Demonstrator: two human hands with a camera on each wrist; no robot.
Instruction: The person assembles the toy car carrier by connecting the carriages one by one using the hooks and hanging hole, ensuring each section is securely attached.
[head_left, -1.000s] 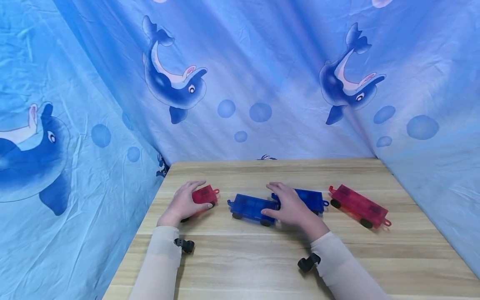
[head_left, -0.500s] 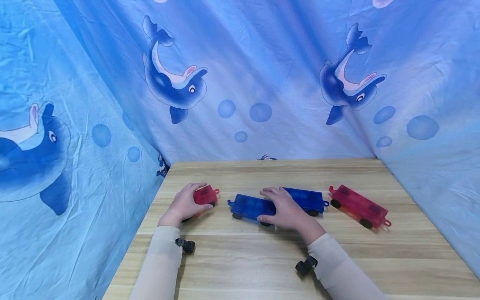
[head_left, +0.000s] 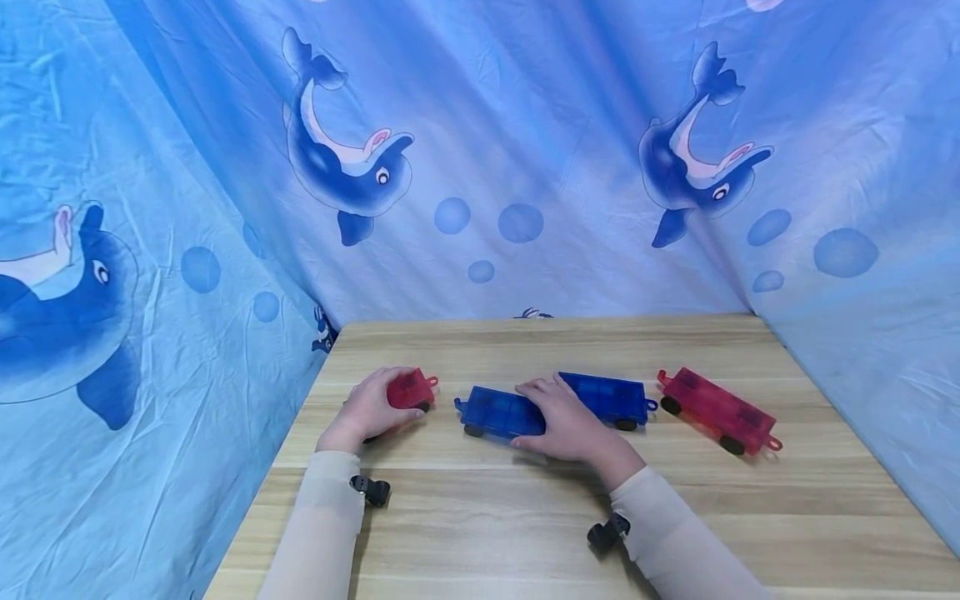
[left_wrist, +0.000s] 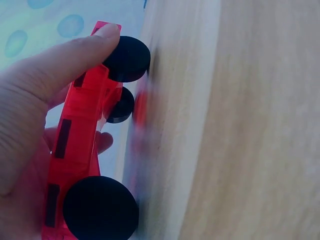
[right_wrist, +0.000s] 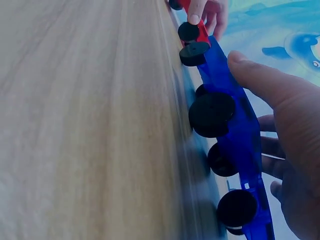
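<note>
My left hand (head_left: 363, 410) holds a translucent red toy train car (head_left: 408, 390) at the table's left. In the left wrist view, its thumb lies by a black wheel (left_wrist: 129, 59), with fingertips on the far side. At mid-table my right hand (head_left: 570, 423) straddles the left blue train car (head_left: 495, 408), thumb at the near side and fingers at the far side. Behind that hand stands a second blue train car (head_left: 611, 396). The hand hides where the two blue cars meet, so I cannot tell whether they are coupled.
Another red train car (head_left: 720, 408) stands slanted at the right, its hook near the ring of the second blue car. All this is on a wooden table (head_left: 480, 525). Blue dolphin-print cloth (head_left: 480, 150) hangs behind it and along the sides.
My right hand has slid left from the junction of the blue cars onto the left blue car, uncovering more of the second one. The cars and my left hand have barely moved.
</note>
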